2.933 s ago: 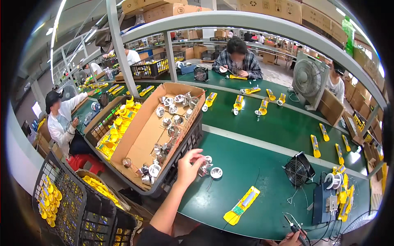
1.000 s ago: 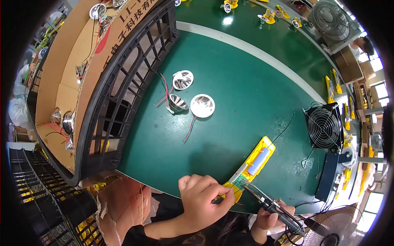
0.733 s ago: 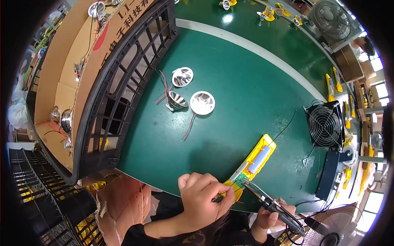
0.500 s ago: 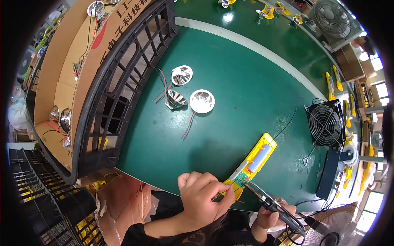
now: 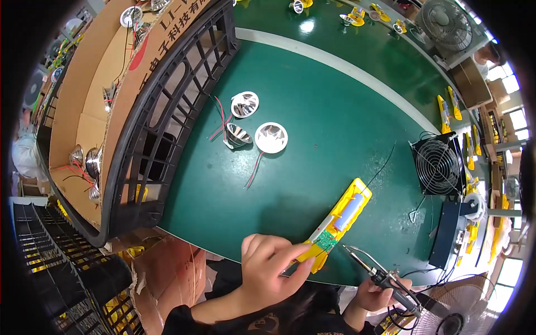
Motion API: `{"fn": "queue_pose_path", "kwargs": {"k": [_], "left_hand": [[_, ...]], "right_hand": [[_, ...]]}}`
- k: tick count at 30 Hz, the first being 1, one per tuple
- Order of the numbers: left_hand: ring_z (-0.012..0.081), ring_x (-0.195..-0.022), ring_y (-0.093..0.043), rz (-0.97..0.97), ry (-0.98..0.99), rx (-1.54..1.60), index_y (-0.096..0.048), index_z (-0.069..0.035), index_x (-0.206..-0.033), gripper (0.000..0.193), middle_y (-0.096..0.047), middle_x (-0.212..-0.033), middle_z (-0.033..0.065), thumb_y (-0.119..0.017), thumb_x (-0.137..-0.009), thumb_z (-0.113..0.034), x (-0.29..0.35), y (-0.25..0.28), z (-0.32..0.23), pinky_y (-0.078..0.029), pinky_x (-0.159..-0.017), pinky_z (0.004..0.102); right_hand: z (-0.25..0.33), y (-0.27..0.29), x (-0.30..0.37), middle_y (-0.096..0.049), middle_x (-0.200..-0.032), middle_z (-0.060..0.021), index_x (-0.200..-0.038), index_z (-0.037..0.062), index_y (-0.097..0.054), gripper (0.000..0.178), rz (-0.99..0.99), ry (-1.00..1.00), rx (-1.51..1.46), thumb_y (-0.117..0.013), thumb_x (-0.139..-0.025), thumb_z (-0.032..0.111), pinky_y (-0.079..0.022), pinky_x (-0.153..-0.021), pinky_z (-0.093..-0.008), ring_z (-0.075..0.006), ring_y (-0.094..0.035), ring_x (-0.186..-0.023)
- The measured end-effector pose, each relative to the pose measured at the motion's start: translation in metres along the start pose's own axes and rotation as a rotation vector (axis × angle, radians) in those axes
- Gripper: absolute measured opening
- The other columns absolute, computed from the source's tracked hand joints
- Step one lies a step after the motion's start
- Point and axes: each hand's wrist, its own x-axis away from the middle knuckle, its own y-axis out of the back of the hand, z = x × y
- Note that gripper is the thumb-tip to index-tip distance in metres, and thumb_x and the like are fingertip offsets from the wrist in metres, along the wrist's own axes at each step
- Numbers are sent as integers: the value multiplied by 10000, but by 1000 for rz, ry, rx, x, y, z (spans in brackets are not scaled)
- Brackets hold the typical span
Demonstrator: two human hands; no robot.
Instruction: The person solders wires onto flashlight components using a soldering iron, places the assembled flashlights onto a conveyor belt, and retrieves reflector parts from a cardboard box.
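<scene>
On the green bench near me lies a yellow plastic lamp housing (image 5: 320, 263), tilted, its far end toward the upper right. Inside it sit a blue-purple cylindrical battery (image 5: 348, 213) and a small green circuit board (image 5: 325, 240). My left hand (image 5: 271, 271) grips the housing's near end, index finger and thumb on either side of it. What the curled fingers cover is hidden. My right hand (image 5: 375, 296) is closed round a soldering iron (image 5: 386, 281) with a thin metal tube beside its tip. The tip stands just right of the board, apart from it.
Three silvery reflectors, including a round white-rimmed one (image 5: 271, 138), lie with red and black wires on the bench. At left stands a black crate (image 5: 167, 111) holding a cardboard box (image 5: 78, 128). A small black fan (image 5: 438, 166) and a dark blue box (image 5: 448, 234) stand at right.
The soldering iron has drawn back right from the circuit board with my right hand. My left index finger and thumb have spread slightly, and more of the board shows.
</scene>
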Motion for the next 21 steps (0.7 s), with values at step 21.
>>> {"fn": "queue_pose_path", "kwargs": {"k": [21], "left_hand": [[158, -708, -491, 53, -152, -95, -656, -155, -751, 192, -575, -673, -59, -743, -586, -111, 4, 2, 0, -342, -828, 392]], "right_hand": [[7, -2, -6, -392, -480, 17, -774, 52, -366, 399, 172, -68, 97, -560, -807, 398, -453, -503, -253, -112, -442, -425]]}}
